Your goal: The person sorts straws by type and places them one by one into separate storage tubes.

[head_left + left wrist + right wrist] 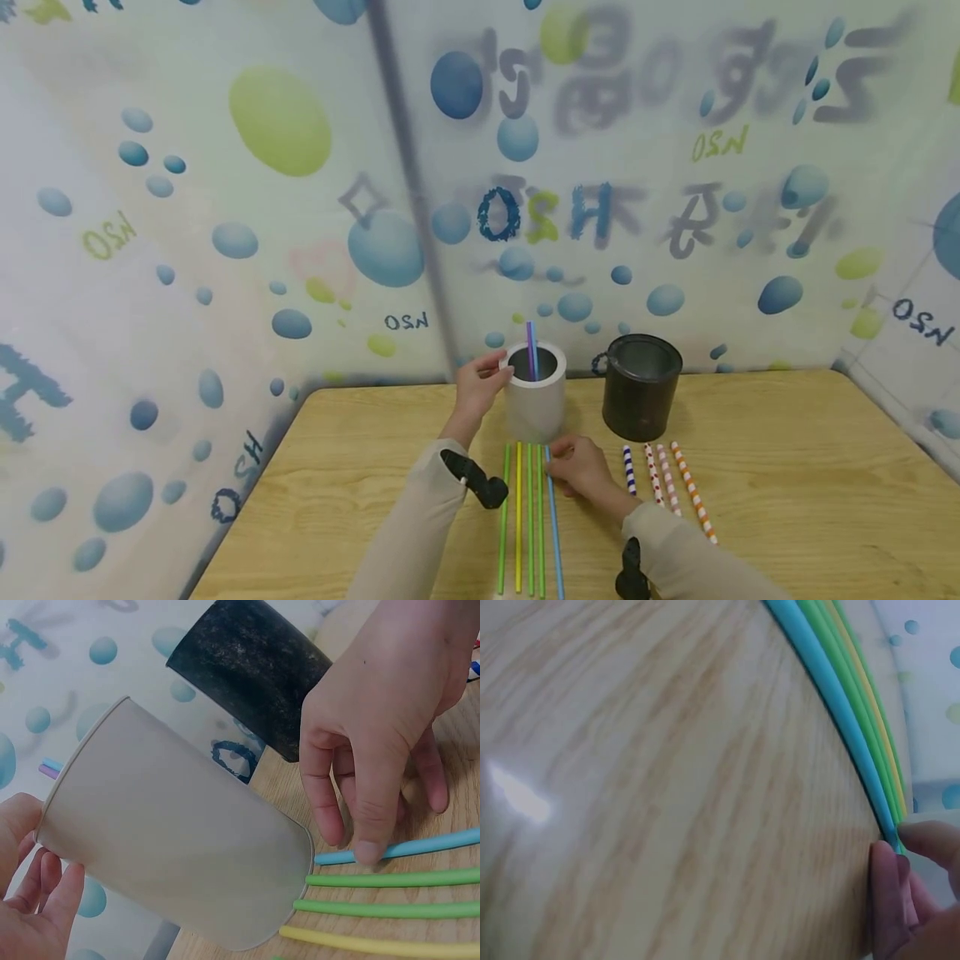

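My left hand [478, 392] holds the rim of a pale grey cylindrical cup [536, 412] at its left side. Inside that cup a purple straw [532, 350] and a light blue one lean together, tops above the rim. In front of the cup, my right hand [583, 468] pinches the far end of a blue straw [556, 533] that lies along the table. The right wrist view has fingertips [885, 859] at that blue straw's end. Left of it lie several green straws [502, 533] and a yellow straw [518, 517], roughly parallel.
To the right of the pale cup stands a black cylindrical container [642, 400]. Striped and dotted straws lie before it: blue [628, 471], red [653, 473], pink [669, 479] and orange [693, 492]. A printed curtain [360, 333] hangs behind the wooden table [360, 467].
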`<state>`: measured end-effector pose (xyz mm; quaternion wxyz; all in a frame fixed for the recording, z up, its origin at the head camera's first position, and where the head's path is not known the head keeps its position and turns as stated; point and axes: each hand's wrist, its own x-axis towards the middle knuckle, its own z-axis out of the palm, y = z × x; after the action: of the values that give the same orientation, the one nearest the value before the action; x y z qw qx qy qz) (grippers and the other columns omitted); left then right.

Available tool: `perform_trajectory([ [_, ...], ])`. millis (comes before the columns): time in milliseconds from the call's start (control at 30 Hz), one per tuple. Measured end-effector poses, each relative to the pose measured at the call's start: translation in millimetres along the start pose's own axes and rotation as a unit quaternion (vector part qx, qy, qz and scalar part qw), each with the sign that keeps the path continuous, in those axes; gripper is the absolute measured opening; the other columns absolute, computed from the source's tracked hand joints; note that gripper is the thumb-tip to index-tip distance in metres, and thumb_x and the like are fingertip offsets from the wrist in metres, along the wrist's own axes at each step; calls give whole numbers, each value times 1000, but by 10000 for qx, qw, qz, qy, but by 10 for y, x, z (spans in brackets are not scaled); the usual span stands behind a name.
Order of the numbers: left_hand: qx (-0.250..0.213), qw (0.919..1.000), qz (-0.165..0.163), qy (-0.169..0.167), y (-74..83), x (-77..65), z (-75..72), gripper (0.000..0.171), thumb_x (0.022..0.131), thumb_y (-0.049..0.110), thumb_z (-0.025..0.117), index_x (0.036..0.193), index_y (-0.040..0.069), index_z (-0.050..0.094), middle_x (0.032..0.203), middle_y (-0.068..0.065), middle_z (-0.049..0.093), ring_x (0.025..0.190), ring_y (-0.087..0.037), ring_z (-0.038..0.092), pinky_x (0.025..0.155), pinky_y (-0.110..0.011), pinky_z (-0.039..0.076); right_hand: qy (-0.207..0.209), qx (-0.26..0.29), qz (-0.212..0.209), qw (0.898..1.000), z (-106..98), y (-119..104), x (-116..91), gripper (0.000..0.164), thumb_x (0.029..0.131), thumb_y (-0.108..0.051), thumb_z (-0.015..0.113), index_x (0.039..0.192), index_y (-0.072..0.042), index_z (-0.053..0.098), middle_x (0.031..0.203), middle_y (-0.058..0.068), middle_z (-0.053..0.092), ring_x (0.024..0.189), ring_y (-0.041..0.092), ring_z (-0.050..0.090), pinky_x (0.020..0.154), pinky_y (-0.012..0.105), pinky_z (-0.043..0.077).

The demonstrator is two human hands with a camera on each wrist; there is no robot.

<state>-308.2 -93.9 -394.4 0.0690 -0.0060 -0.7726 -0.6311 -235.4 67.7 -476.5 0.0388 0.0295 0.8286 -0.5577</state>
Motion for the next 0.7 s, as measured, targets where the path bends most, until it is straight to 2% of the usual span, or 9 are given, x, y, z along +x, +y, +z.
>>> perform_trajectory([
  [367,-44,10000,30,-29,31,-3,10,33,80,10,69,112,4,66,106,-13,61,93,-23,55,77,-31,49,128,-281,-251,9992,11,-8,-13,23,68,2,73,87,4,59,63,2,56,42,11,49,39,27,46],
  [500,-31,9999,127,-10,28,-5,8,33,79,9,69,112,2,65,103,-15,60,91,-23,54,76,-30,49,127,-201,-351,9991,10,-14,-14,24,66,3,73,85,5,58,62,3,56,42,11,49,38,28,46],
  [567,-27,9999,122,-8,24,-5,4,33,79,9,69,112,2,65,103,-15,60,91,-23,54,76,-30,49,112,-139,-398,9990,15,-4,-9,24,65,4,73,84,4,58,61,4,55,42,12,49,38,29,46],
  [600,-27,9999,99,-9,25,-5,1,33,79,9,69,112,3,65,104,-15,60,92,-22,54,76,-30,49,86,-124,-559,9983,17,16,-3,23,65,4,72,82,5,56,60,4,54,41,11,48,37,28,46],
  [700,-34,10000,31,-4,20,-2,-6,33,80,9,69,112,4,66,104,-13,60,92,-23,54,76,-30,49,57,-165,-559,9983,33,37,20,24,65,4,72,82,5,56,61,5,53,40,12,49,37,28,46],
])
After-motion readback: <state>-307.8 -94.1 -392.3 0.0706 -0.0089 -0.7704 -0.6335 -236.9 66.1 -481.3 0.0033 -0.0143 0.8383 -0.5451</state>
